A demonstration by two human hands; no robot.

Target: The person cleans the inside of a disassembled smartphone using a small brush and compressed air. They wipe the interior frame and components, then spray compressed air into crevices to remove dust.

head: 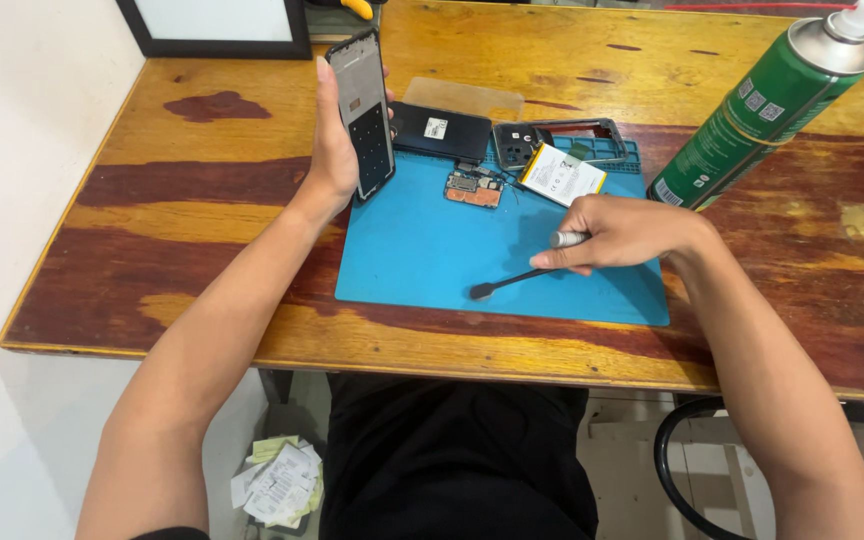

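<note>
Blue silicone mat lies on the worn wooden table, and both my hands work over it. With my left hand closed around its edges, I hold a stripped phone frame upright above the mat's far left corner. My right hand pinches a black spudger by its silver grip, the flat tip touching the mat near its middle. Farther off lie a small circuit board, a white battery, a black back cover and a grey inner frame. On the right a green spray can leans.
</note>
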